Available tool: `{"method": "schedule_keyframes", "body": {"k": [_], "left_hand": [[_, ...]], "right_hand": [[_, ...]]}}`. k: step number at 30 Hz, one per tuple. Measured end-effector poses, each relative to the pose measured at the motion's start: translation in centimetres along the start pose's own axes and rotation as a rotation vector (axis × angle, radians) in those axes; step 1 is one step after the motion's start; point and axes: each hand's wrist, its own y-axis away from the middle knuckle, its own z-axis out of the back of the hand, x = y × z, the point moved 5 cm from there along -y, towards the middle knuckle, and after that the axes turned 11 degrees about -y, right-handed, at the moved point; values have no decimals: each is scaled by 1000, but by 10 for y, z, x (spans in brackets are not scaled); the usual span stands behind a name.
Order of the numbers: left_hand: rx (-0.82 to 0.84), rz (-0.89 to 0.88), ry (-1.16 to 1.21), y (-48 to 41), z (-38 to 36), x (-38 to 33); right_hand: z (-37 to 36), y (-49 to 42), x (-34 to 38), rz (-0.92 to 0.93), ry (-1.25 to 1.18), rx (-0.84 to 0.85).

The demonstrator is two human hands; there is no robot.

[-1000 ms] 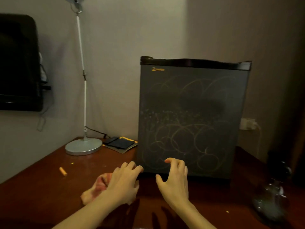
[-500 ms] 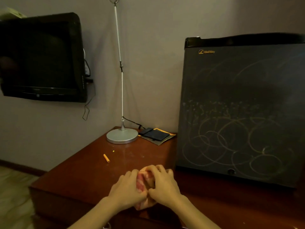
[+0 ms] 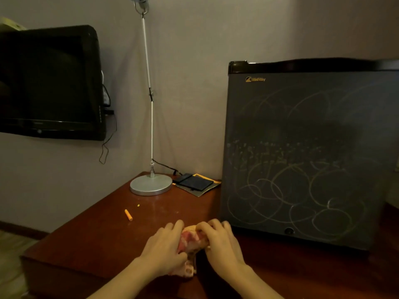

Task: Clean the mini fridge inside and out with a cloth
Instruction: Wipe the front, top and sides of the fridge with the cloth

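A reddish-brown desk (image 3: 97, 238) fills the lower frame. At right on it stands the dark mini fridge (image 3: 302, 130), door closed and its front covered in pale scribbled loops. A black television (image 3: 47, 83) hangs on the wall at upper left. A silver lamp (image 3: 151, 184) rises at centre. At lower centre, left of the fridge, the left hand (image 3: 164, 249) and right hand (image 3: 222, 247) meet, each grip curled round a bunched pink-and-white cloth (image 3: 191, 242). A dark flat case (image 3: 195, 182) lies beside the lamp base, and an orange chalk stub (image 3: 128, 215) lies left of centre.
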Motion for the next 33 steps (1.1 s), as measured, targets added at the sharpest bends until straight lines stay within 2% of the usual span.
{"method": "schedule_keyframes", "body": {"k": [6, 13, 18, 21, 24, 33], "left_hand": [[-351, -122, -44, -34, 79, -34], [-816, -214, -130, -81, 241, -72], [-1050, -210, -127, -102, 331, -83], [-1033, -183, -105, -120, 341, -85], [-1031, -218, -18, -134, 321, -82], [-1086, -280, 184, -144, 268, -76]], "right_hand": [[97, -25, 6, 170, 97, -329], [249, -76, 31, 300, 356, -591], [327, -109, 55, 405, 468, -754], [335, -129, 57, 449, 486, -745], [319, -140, 42, 505, 462, -689], [276, -133, 13, 553, 420, -758]]}}
